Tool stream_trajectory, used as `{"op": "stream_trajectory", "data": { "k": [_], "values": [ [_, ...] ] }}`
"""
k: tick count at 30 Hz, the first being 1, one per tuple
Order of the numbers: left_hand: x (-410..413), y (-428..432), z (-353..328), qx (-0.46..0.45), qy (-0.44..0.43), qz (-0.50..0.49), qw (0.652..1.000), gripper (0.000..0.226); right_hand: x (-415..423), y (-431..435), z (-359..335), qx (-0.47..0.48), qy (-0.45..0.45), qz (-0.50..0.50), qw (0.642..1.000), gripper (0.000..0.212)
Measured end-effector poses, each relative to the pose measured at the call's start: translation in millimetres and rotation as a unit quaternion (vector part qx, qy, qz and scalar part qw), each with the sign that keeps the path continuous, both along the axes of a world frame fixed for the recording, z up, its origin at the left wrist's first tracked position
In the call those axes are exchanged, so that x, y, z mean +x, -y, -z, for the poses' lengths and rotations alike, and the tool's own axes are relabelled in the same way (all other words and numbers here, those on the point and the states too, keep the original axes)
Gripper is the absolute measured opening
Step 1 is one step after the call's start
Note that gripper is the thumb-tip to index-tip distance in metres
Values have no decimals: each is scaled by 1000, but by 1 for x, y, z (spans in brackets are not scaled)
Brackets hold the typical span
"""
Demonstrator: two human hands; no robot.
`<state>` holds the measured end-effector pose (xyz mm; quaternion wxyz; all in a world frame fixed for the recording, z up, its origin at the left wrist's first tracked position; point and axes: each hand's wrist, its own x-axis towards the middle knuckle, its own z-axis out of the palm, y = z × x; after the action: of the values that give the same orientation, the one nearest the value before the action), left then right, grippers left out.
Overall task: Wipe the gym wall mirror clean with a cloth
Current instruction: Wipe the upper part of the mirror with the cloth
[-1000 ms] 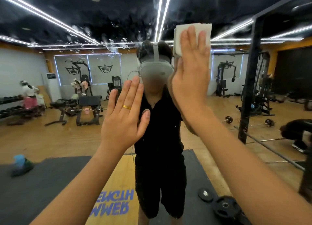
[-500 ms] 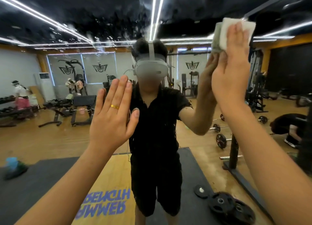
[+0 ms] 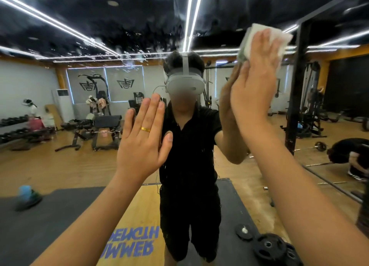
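Mirror (image 3: 139, 26) reflecting floor (image 3: 60, 166), mat (image 3: 50, 216), weight plates (image 3: 267, 245)

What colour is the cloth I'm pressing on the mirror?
White; the cloth under the right hand shows best in the head view.

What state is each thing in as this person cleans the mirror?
mirror, wet: droplets speckle its upper left part.
cloth, pressed flat against the glass, upper right.
right hand, fingers straight, pressing the cloth to the mirror.
left hand, fingers straight, palm toward the glass, holding nothing.
ring, on a left-hand finger.
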<state>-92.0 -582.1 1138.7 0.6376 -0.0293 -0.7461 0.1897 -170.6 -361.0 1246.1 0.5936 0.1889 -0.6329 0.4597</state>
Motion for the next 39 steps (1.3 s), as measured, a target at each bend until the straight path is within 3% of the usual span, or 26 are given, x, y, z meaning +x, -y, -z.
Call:
{"op": "stream_trajectory", "data": {
  "k": [6, 14, 17, 20, 24, 28, 32, 35, 39],
  "values": [
    [1, -1, 0, -1, 1, -6, 1000, 66, 10, 65, -11, 101, -101, 23, 989, 70],
    [12, 1, -5, 6, 52, 28, 998, 71, 26, 84, 4, 258, -140, 13, 956, 60],
    [34, 26, -3, 58, 49, 25, 997, 72, 18, 67, 3, 223, -121, 9, 967, 58],
    [47, 59, -1, 116, 34, 14, 993, 73, 13, 60, 0, 130, -89, 8, 987, 57],
    [40, 75, 5, 82, 3, -14, 996, 73, 26, 92, -6, 50, -68, 13, 996, 57],
    [37, 78, 7, 77, -3, -9, 997, 71, 44, 126, 8, 135, -97, -2, 986, 64],
    [37, 76, 9, 73, -1, -5, 997, 70, 30, 94, 8, 221, -127, 7, 967, 59],
    [37, 76, 8, 73, -6, -5, 997, 70, 24, 70, -3, 145, -90, -5, 985, 55],
    [36, 77, 8, 77, -10, -7, 997, 69, 41, 106, -7, 53, -62, -2, 997, 56]
  ]
}}
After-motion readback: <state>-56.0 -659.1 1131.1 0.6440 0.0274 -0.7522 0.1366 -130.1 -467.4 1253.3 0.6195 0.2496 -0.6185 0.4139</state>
